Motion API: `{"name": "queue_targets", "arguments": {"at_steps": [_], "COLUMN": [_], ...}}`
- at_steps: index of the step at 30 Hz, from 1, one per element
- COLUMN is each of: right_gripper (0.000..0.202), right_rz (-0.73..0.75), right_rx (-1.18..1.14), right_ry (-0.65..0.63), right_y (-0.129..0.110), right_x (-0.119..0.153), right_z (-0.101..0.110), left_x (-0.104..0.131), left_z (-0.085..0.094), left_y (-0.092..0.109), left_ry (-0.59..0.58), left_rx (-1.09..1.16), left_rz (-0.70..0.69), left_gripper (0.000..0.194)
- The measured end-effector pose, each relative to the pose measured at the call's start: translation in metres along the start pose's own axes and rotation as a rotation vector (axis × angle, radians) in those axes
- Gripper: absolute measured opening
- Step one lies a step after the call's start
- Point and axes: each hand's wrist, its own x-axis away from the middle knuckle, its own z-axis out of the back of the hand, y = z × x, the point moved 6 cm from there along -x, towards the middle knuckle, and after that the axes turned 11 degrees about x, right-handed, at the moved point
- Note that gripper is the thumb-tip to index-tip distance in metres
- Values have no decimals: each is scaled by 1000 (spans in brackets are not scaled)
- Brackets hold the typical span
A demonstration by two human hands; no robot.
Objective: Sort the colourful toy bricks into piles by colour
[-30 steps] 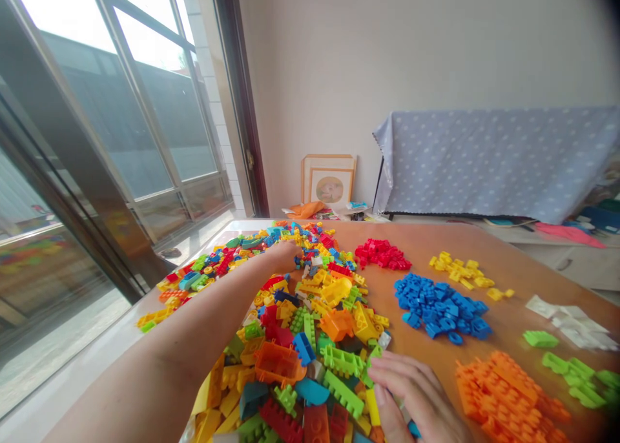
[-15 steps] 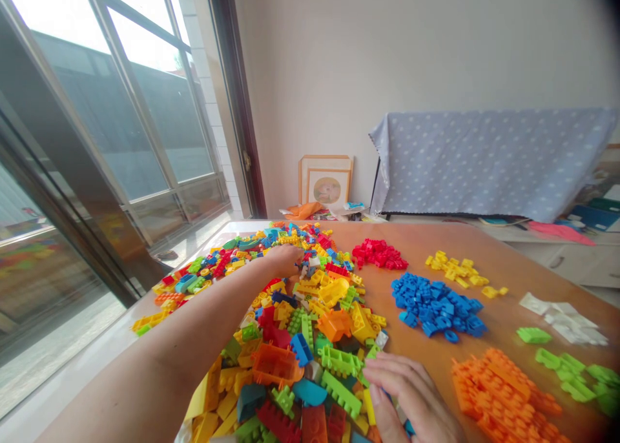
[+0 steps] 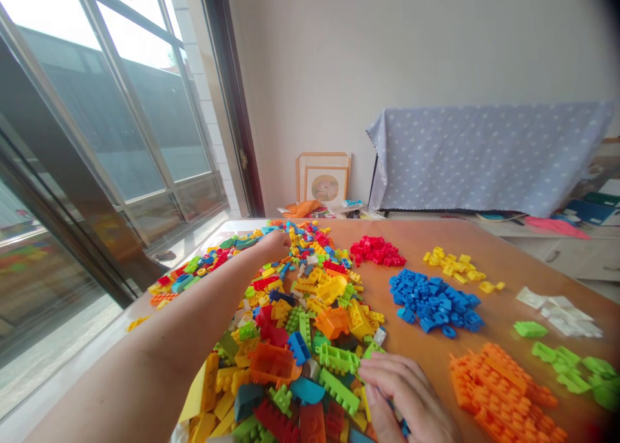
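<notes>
My left arm stretches across a large mixed pile of toy building bricks [image 3: 271, 365]. At the pile's far part, my left hand [image 3: 277, 244] is bent down among small bricks; its fingers are turned away and hidden. My right hand [image 3: 409, 394] is at the pile's near right edge, its fingers curled and thumb beneath. Bits of blue brick [image 3: 405, 425] show between that thumb and fingers. Close to its fingertips lie a lime green brick [image 3: 339, 359] and a long green brick [image 3: 340, 392].
Right of the pile lie single-colour heaps: red bricks [image 3: 378, 251], blue bricks [image 3: 433, 301], yellow bricks [image 3: 455, 265], orange bricks [image 3: 504, 391], white bricks [image 3: 562, 312] and green bricks [image 3: 562, 365]. They rest on a brown table [image 3: 416, 236]. A glass window [image 3: 145, 120] stands at left.
My left hand has moved farther away and slightly left over the pile. My right hand stays at the pile's near edge. The view has shifted slightly.
</notes>
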Motion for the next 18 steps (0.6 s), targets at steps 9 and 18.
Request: {"name": "queue_targets", "arguments": {"at_steps": [9,18], "right_gripper": [14,17], "right_rz": [-49,-1], "right_rx": [-2,22], "right_ry": [21,-15], "right_y": [0,2], "right_x": [-1,-1], "right_z": [1,0], "left_x": [-9,-7], "left_z": [-25,-42], "left_y": [7,30], "left_ry": [-185,-273], "left_rx": [-66,-96], "left_rz": [19,-1], "left_gripper": [37,38]}}
